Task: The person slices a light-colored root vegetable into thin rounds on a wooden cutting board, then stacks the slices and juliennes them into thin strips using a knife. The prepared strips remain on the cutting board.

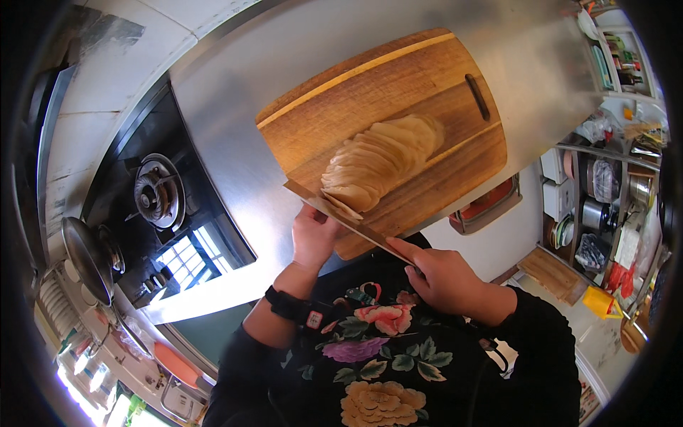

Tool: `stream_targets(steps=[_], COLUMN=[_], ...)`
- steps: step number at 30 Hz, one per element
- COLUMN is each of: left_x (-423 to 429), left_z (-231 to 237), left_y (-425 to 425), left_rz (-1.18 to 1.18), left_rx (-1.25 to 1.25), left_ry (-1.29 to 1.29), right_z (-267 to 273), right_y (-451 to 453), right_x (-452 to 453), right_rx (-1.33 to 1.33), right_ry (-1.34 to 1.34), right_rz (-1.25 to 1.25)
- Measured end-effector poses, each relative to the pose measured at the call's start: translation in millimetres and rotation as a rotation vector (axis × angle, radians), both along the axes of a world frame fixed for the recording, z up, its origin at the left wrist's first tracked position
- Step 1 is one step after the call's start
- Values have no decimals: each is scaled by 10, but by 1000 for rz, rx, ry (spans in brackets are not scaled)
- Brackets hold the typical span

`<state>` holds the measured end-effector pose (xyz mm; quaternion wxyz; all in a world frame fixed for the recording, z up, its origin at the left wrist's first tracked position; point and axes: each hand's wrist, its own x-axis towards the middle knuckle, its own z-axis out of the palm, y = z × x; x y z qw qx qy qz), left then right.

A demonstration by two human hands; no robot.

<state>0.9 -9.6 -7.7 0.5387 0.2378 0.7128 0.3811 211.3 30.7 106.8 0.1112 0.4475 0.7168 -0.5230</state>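
My right hand (445, 283) grips a kitchen knife (363, 229) at its handle end. The blade slants up to the left, edge-on to me, across the near left edge of a wooden cutting board (341, 101). On the board, thin pale vegetable slices (379, 160), perhaps potato, overlap in a long fanned row. A couple of slices (341, 205) lean beside the blade at the row's near end. Just on the near side of the blade is my left hand (315, 237), fingers bent. Its fingertips are partly hidden, and whether it holds a piece is unclear.
The board rests on a metal countertop (229, 107). Left of it is a black glass gas hob with a burner (157, 195) and a wok (88, 261). A red container (485, 205) sits below the counter's near edge. Shelves with pots (600, 213) stand at right.
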Motion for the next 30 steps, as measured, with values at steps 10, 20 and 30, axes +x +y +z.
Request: stream_targets(steps=[10, 20, 30], left_x=[-20, -28, -14], left_z=[-149, -137, -114], left_y=[-26, -14, 3], left_rz=[49, 49, 84], left_rx=[-12, -45, -59], left_ry=[-125, -125, -154], right_z=[17, -24, -246], right_y=[-52, 76, 94], right_x=[201, 134, -182], right_rx=[-44, -52, 57], right_ry=[-72, -9, 79], right_rz=[-16, -7, -41])
